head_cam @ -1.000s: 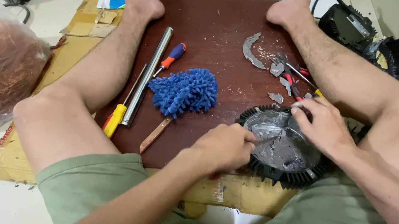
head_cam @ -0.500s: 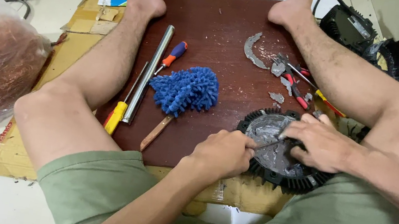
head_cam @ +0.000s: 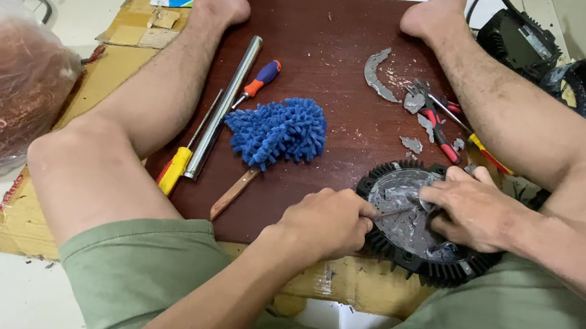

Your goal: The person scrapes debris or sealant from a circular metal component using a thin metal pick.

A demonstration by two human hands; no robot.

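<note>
On the brown board's near edge lies a black finned round part (head_cam: 419,230). The left hand (head_cam: 327,224) grips a thin metal tool (head_cam: 395,213) against it; the right hand (head_cam: 472,210) presses down, fingers curled.

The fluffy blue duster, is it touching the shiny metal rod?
Apart. The head view shows bare brown board between the blue duster and the metal rod.

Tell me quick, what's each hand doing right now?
Left hand: closed on a thin metal tool.
Right hand: pressing down on the round black finned part.
</note>
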